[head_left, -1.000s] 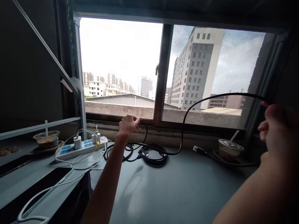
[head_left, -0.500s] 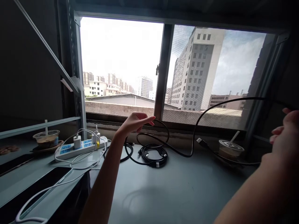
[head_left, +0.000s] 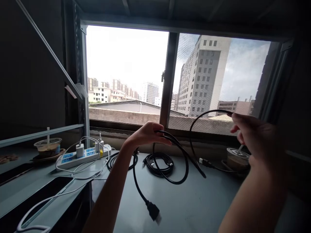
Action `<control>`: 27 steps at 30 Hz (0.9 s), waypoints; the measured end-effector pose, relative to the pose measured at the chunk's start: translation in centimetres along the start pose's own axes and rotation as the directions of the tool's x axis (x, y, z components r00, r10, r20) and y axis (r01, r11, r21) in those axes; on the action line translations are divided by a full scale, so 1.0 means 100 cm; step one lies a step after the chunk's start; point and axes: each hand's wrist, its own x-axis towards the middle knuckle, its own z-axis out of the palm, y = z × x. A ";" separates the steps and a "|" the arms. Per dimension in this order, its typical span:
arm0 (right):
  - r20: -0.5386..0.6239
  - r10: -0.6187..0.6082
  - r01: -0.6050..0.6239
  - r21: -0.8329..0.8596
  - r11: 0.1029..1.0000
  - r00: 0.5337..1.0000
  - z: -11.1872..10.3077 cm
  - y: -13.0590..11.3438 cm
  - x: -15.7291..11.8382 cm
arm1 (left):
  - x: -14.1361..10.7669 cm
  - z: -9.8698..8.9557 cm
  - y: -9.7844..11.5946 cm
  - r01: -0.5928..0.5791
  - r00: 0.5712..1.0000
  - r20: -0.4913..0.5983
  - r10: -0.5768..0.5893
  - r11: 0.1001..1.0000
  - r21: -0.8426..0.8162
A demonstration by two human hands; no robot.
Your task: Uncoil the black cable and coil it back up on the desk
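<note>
My left hand (head_left: 153, 132) is closed around a black HDMI cable (head_left: 177, 183), with a loop of it hanging to the right of the fingers. One end dangles below the wrist, its black plug (head_left: 153, 209) low over the desk and blurred at the tip. My right hand (head_left: 247, 129), at the right, pinches the same cable between thumb and fingers. From there the cable arches left and drops toward the desk. A second plug (head_left: 205, 161) lies near the right cup. Behind the left hand's loop sits a coiled black cable (head_left: 159, 173).
Another black coil (head_left: 114, 161) lies behind my left forearm. A power strip (head_left: 85, 160) with white chargers and cords stands at the left, near a phone (head_left: 36, 200). Lidded cups stand at left (head_left: 48, 147) and right (head_left: 236, 158). A window (head_left: 131, 74) backs the grey desk (head_left: 194, 207).
My right hand has come inward to the left, still holding the cable. A new loop now hangs from my left hand, and the plug end has swung down toward the front of the desk.
</note>
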 end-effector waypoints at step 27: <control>0.302 -0.283 0.167 0.359 0.918 0.910 0.051 -0.025 -0.016 | 0.025 0.026 -0.002 -0.185 0.773 -0.556 0.307 0.946 0.266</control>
